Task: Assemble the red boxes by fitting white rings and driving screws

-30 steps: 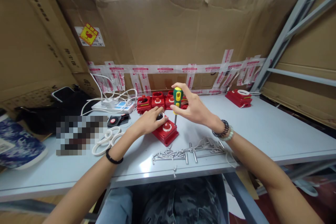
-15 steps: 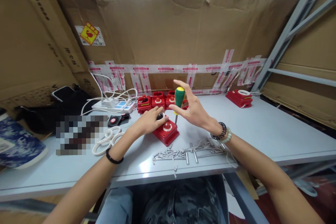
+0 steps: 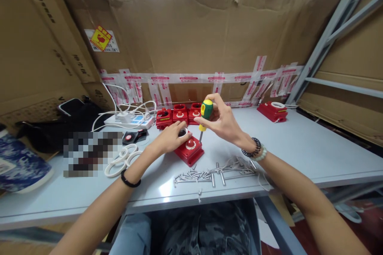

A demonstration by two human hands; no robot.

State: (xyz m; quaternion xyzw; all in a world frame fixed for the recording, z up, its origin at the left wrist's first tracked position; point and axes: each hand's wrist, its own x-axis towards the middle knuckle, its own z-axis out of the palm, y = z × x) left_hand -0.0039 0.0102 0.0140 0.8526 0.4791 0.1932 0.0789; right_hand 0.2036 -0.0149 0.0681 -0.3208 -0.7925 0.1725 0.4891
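A red switch box point(image 3: 189, 152) with a red button lies on the grey table point(image 3: 299, 151) in front of me. My left hand point(image 3: 171, 137) rests on its far end, fingers curled over a white ring, holding the box down. My right hand point(image 3: 223, 122) grips the green and yellow handle of a screwdriver point(image 3: 204, 115), which stands upright with its tip at the box's right edge.
Several loose screws point(image 3: 209, 173) lie near the table's front edge. More red switch boxes point(image 3: 176, 115) stand in a row behind, and one point(image 3: 273, 110) sits at the back right. White rings point(image 3: 121, 159), a power strip point(image 3: 131, 120) with cables and a cardboard wall surround the spot.
My right hand opened its fingers off the screwdriver handle half a second ago and has now closed round it again, turned slightly. The left hand has not moved.
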